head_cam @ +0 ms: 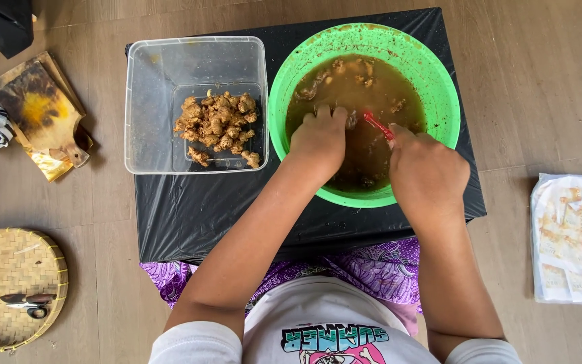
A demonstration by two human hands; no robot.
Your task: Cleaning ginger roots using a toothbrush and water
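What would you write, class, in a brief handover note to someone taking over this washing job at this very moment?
Left hand: in the green bowl, fingers dipped in the brown water, seemingly on a root piece; the grip is hidden.
Right hand: over the bowl's near side, closed on a red brush.
Done: a pile of roots lies in the clear tub left of the bowl, both on the black-covered table.
Left: several roots float at the bowl's far side; more may lie under the murky water.
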